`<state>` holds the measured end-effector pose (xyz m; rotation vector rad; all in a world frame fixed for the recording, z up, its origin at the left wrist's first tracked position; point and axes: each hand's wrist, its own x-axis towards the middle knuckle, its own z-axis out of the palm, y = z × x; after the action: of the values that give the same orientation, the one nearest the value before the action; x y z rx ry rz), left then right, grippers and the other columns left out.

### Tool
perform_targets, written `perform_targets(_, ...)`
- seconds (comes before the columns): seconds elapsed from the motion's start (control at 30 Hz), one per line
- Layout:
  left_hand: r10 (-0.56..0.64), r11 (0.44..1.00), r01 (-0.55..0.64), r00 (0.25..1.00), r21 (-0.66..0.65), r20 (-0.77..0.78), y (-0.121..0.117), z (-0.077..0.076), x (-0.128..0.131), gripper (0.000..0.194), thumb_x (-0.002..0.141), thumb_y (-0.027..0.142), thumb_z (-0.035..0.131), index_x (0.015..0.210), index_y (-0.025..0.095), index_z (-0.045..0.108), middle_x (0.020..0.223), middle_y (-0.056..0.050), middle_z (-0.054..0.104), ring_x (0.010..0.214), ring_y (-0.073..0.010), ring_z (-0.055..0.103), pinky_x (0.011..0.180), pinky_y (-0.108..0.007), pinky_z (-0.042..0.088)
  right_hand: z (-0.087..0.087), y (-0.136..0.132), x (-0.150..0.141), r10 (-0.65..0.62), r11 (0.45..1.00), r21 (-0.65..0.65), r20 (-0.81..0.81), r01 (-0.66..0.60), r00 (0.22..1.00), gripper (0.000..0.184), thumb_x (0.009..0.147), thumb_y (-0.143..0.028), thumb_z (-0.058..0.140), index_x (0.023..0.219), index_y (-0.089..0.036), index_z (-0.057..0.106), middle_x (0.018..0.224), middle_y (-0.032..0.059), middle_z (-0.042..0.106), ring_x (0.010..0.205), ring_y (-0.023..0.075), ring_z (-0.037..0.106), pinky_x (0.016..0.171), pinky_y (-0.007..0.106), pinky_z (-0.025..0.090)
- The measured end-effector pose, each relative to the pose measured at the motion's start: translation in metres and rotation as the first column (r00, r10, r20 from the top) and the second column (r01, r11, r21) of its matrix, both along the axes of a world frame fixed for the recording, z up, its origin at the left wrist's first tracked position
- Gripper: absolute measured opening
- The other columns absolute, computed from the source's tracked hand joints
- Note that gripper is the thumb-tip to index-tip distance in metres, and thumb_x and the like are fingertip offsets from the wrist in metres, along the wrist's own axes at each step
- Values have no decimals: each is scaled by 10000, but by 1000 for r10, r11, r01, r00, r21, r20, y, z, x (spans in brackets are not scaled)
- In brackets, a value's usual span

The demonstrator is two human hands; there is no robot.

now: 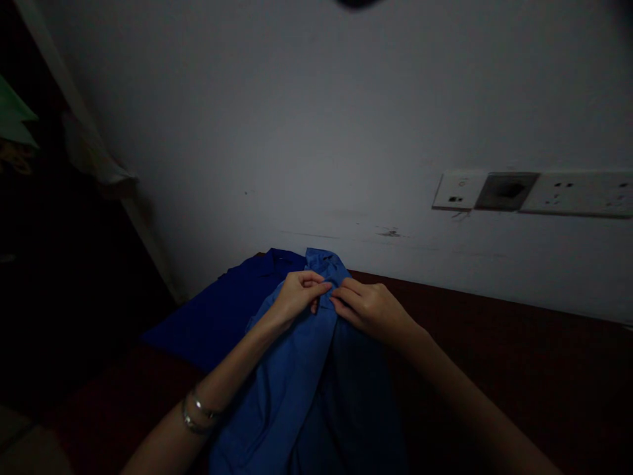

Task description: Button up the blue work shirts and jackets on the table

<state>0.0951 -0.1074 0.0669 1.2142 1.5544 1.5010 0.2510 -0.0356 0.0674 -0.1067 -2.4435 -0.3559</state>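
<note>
A lighter blue shirt point(301, 369) lies in loose folds in front of me, its upper part near the wall. My left hand point(299, 295) is closed on the cloth near the top of the shirt, thumb and fingers pinching it. Close beside it, my right hand point(363, 305) pinches the same part of the shirt with bent fingers. The fingertips of both hands almost meet; whatever small detail lies between them is too dark to make out. Left of the shirt, a darker blue collared garment point(225, 310) lies flat, partly covered by it.
Both garments rest on a dark reddish tabletop point(475, 343) against a pale wall point(297, 119). Sockets and switches point(568, 194) are set in the wall at right. A dark piece of furniture point(74, 264) stands at left, with a green cloth point(14, 112) near its top.
</note>
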Motion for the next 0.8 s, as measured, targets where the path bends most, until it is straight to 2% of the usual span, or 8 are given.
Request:
perform_targets(0.13, -12, 1000, 12, 1000, 6, -4, 1, -3, -1, 209, 653, 293, 676, 669, 121, 559, 406, 64, 475, 321, -47, 414, 346, -166, 315, 0, 0, 0, 21, 1000, 5, 18, -21, 1000, 241, 879, -223, 384, 844, -125, 601, 745, 38, 567, 589, 95, 495, 473, 234, 287)
perform_targets(0.37, -16, 1000, 16, 1000, 16, 19, -1, 0, 1, 201, 652, 281, 676, 673, 120, 558, 403, 69, 475, 313, -50, 417, 347, -170, 323, 1, -4, -1, -43, 999, 20, 25, 42, 999, 221, 870, -212, 400, 830, -111, 593, 737, 43, 571, 593, 105, 509, 466, 234, 270)
perform_targets(0.57, -9, 1000, 9, 1000, 10, 0, 0, 1, 1, 170, 660, 248, 669, 666, 118, 559, 406, 59, 492, 316, -51, 431, 349, -163, 326, 0, -3, 1, -35, 999, -28, 46, 36, 998, 243, 883, -227, 384, 808, -118, 587, 732, 44, 572, 610, 110, 520, 497, 234, 308)
perform_targets(0.8, -8, 1000, 8, 1000, 18, -1, 0, 0, 0, 178, 663, 262, 669, 680, 117, 568, 430, 51, 514, 322, -54, 447, 351, -164, 338, 1, 0, 2, -16, 1000, 12, 59, 15, 998, 233, 888, -224, 393, 821, -118, 589, 719, 41, 577, 611, 113, 535, 505, 237, 323)
